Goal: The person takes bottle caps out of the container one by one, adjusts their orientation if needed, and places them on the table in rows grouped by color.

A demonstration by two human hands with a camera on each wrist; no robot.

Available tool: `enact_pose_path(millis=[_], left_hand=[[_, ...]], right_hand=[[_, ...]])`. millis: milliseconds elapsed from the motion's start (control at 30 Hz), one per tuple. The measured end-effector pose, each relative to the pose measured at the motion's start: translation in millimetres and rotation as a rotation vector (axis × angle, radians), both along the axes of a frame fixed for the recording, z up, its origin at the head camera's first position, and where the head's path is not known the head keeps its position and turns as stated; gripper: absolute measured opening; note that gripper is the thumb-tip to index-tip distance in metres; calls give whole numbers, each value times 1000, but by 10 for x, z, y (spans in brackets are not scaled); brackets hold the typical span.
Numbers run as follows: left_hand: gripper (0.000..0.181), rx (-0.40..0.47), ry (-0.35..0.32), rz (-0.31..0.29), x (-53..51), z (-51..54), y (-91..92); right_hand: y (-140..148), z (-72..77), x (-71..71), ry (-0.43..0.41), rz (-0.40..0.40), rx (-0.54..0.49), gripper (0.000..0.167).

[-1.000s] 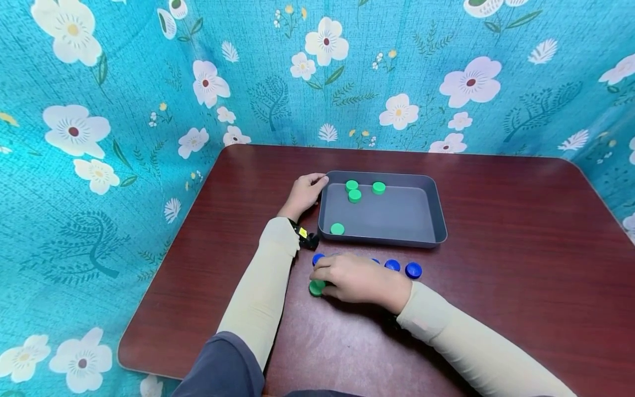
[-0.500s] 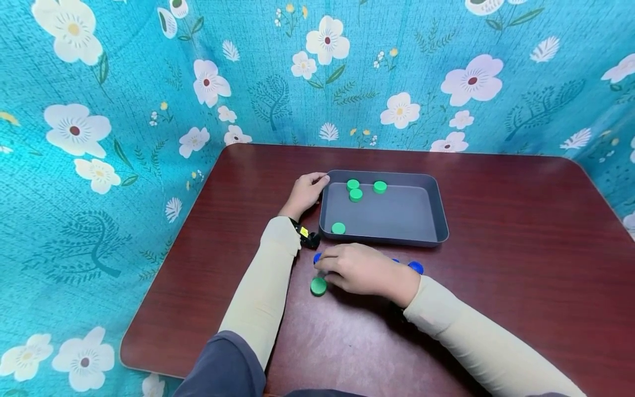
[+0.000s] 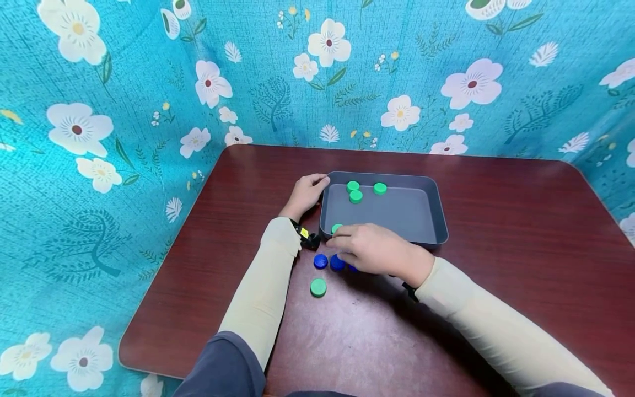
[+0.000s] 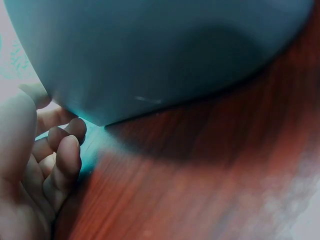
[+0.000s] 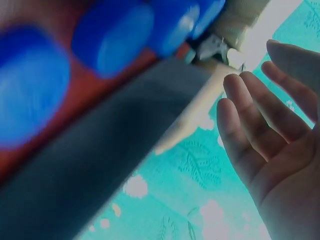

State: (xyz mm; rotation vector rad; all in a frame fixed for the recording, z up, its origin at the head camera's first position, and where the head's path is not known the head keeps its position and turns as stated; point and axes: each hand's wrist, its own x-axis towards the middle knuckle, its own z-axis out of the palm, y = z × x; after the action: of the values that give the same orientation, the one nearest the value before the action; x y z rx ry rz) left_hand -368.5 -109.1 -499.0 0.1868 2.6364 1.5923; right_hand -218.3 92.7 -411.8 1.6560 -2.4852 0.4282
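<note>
A grey tray (image 3: pixel 402 212) holds several green caps (image 3: pixel 355 196). My left hand (image 3: pixel 303 194) grips its far left corner; in the left wrist view, curled fingers (image 4: pixel 68 160) lie against the outer wall. Over the tray's near edge hangs my right hand (image 3: pixel 374 248), its fingers loosely bent. The right wrist view shows that hand (image 5: pixel 280 135) with nothing in it, beside the tray wall (image 5: pixel 115 135). Blue caps (image 3: pixel 320 261) lie in a row just in front of the tray, the right ones hidden under my right hand. One green cap (image 3: pixel 318 287) lies nearer me.
The dark red table (image 3: pixel 516 220) extends on both sides of the tray. Behind it hangs a turquoise flowered cloth (image 3: pixel 278 71), which also runs down the left side. A black wrist device (image 3: pixel 310 238) sits beside the tray's near left corner.
My right hand has left the near green cap, rising away over the blue caps to the tray's near edge. That cap stays on the table. My left hand has kept its place.
</note>
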Motion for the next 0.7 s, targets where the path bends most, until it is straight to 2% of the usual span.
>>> enact_pose_path(millis=[167, 333, 567, 700], left_hand=[[42, 13, -12, -1, -1, 12, 0], [41, 18, -8, 11, -15, 4, -11], [43, 13, -32, -4, -8, 12, -13], [43, 9, -23, -6, -11, 11, 0]], right_hand=[[81, 86, -171, -6, -58, 32, 27], [95, 99, -327, -39, -105, 57, 29], [77, 56, -418, -46, -112, 81, 27], [56, 24, -479, -53, -115, 101, 27]])
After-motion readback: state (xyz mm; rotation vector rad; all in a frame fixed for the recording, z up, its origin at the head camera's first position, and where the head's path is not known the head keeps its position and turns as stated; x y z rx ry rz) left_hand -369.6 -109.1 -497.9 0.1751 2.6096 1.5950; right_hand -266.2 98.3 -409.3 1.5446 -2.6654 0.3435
